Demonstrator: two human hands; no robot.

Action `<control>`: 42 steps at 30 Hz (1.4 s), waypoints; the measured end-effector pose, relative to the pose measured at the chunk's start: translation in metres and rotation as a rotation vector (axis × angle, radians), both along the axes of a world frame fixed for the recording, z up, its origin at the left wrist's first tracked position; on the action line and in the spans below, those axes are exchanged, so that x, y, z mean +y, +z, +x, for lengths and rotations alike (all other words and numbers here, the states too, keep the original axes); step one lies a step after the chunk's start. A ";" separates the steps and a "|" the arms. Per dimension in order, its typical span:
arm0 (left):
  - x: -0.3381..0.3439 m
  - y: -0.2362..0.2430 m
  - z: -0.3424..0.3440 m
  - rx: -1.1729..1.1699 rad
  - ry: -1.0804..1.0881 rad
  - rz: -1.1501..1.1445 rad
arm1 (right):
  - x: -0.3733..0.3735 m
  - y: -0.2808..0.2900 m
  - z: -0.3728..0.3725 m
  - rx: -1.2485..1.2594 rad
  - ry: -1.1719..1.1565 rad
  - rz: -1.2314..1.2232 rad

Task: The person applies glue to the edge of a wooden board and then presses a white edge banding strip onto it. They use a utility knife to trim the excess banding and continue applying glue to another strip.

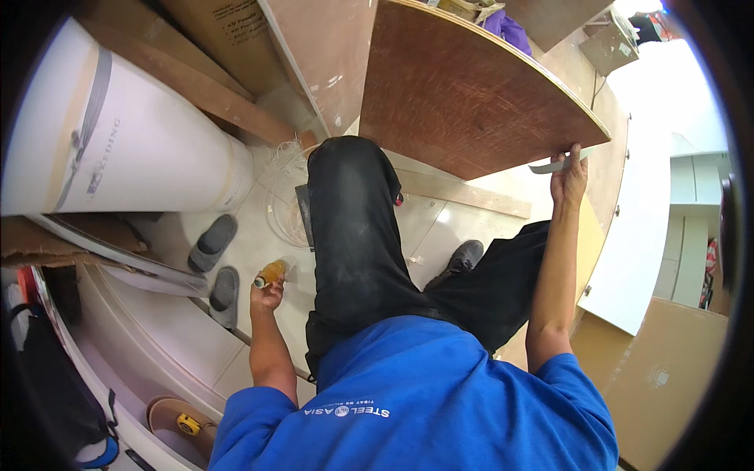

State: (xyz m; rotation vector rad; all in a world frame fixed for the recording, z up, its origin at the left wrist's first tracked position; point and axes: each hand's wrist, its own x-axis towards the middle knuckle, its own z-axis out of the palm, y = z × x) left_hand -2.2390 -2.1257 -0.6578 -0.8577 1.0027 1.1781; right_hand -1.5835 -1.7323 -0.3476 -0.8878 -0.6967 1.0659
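Observation:
My left hand [268, 293] is closed around a small bottle [272, 272] with yellow-amber contents, held low to the left of my knee. Out to the right, my right hand [569, 182] pinches a thin grey curved strip [550, 166] between thumb and fingers. Its fingertips are at the lower right corner of a large reddish-brown plywood panel [463, 94]; whether they touch the panel I cannot tell. The panel stands in front of me, with its pale layered edge along the top.
A big white wrapped roll [149, 133] lies at the left, near grey slippers [213, 242] on the tiled floor. Clear tangled strapping [287, 196] sits by my knee. White panels [628, 259] and a cardboard sheet [667, 369] are at the right. A yellow tape measure [188, 425] is at lower left.

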 end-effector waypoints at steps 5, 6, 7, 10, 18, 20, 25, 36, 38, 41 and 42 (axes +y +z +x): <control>0.001 0.005 -0.014 0.042 -0.018 -0.144 | -0.004 -0.003 0.004 -0.009 0.029 0.021; -0.003 0.004 -0.019 0.055 -0.096 -0.087 | -0.007 -0.002 0.004 -0.011 0.013 0.008; -0.007 0.003 -0.025 0.079 -0.163 -0.054 | -0.008 -0.001 0.003 -0.011 0.002 -0.003; -0.020 0.010 -0.046 0.197 -0.255 -0.338 | -0.012 0.004 -0.004 -0.042 -0.019 -0.008; 0.100 0.192 -0.061 1.353 -0.168 0.124 | -0.017 -0.003 -0.003 -0.081 0.016 -0.048; 0.175 0.246 -0.024 1.452 -0.272 0.314 | -0.016 -0.009 -0.002 -0.123 0.020 -0.125; 0.349 0.309 0.104 1.502 -0.813 0.857 | -0.011 -0.019 -0.006 -0.158 -0.023 -0.108; 0.483 0.264 0.169 1.048 -1.069 1.043 | -0.010 -0.040 -0.008 -0.216 -0.058 -0.239; 0.469 0.275 0.172 1.183 -1.136 1.071 | -0.016 -0.036 -0.009 -0.196 -0.064 -0.187; 0.431 0.297 0.173 1.347 -1.154 1.069 | -0.038 -0.020 0.002 -0.185 -0.066 -0.182; 0.415 0.303 0.172 1.358 -1.134 1.081 | -0.046 -0.012 0.011 -0.206 -0.052 -0.163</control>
